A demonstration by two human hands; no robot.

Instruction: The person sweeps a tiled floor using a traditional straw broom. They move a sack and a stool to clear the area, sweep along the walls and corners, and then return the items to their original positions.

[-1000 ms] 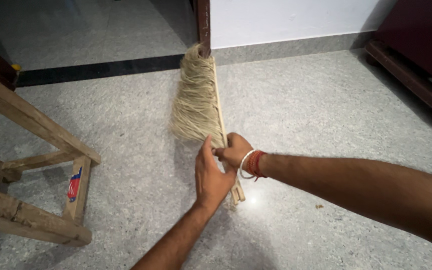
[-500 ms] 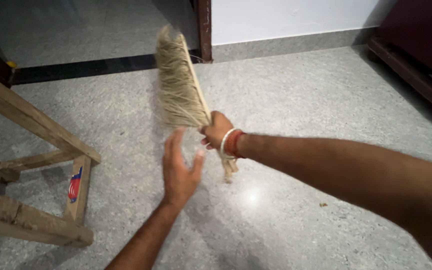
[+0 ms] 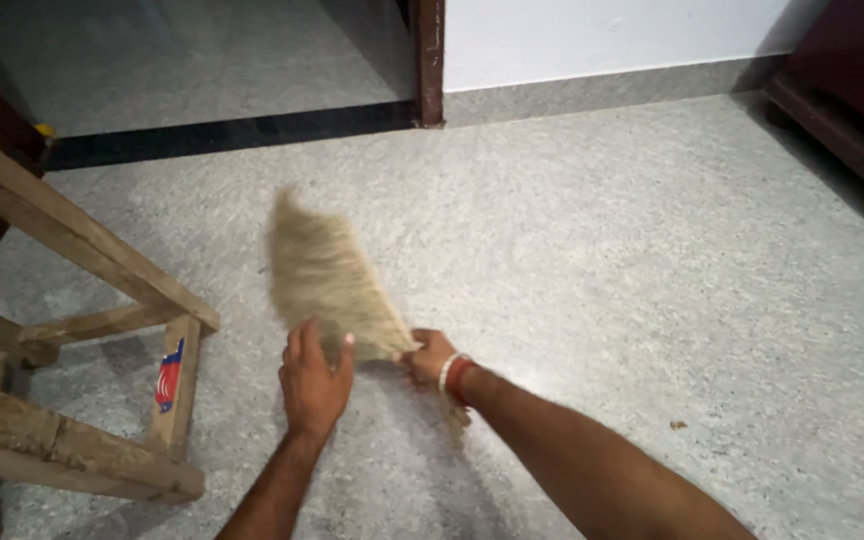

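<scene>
Wooden frame [image 3: 72, 330] (left) — beside broom [image 3: 327, 280].

Broom [image 3: 327, 285] smeared by motion, bristles and outline unclear. Handle hidden inside right hand [image 3: 430, 357], stub below wrist blurred. Left hand [image 3: 314, 382] palm turned away, touch on bristles impossible to tell. Both forearms cut off at bottom edge. Wooden frame [image 3: 82, 250] cut at left edge; dark cabinet [image 3: 852, 100] cut at right.

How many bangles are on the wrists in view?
2, both on the right wrist beside the right hand gripping the broom: a white bangle and a red bangle next to it. The left hand's wrist shows none.
</scene>
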